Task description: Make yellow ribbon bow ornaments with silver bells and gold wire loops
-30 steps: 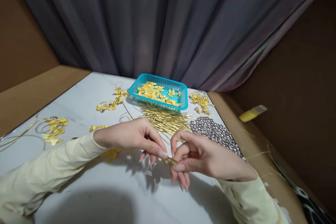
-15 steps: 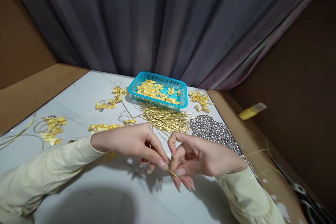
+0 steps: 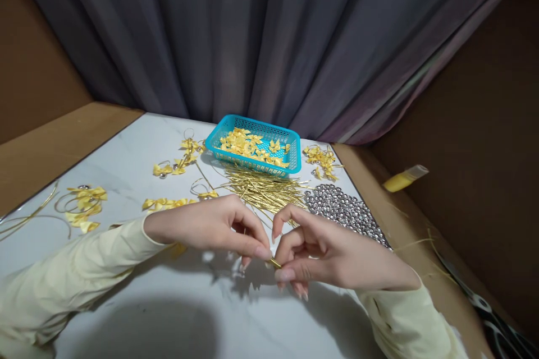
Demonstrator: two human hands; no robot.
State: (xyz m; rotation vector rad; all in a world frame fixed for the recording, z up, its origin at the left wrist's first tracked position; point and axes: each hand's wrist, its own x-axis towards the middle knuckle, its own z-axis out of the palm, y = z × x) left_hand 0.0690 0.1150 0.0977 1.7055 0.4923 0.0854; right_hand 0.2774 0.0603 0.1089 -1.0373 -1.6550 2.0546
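A short piece of gold cord (image 3: 275, 263) shows between my two hands, above the white marbled tabletop. Thumb and fingers of my left hand (image 3: 229, 231) pinch one end of it. The thumb and fingers of my right hand (image 3: 322, 255) close on the other end, the index finger raised and bent. Most of the cord is hidden by the fingers. Just beyond my hands lies a pile of cut gold cords (image 3: 265, 188). Silver beads (image 3: 343, 207) are heaped past my right hand. Yellow ribbon bows (image 3: 168, 203) lie beyond my left wrist.
A blue basket (image 3: 296, 154) of yellow bows stands at the back. Finished-looking bow loops (image 3: 86, 205) lie left, and more bows (image 3: 322, 161) at back right. Scissors (image 3: 484, 305) and a yellow tube (image 3: 405, 178) are at the right. A grey curtain (image 3: 236, 33) hangs behind.
My right hand has shifted slightly to the right, its thumb and fingers still at the cord. My left hand has barely moved.
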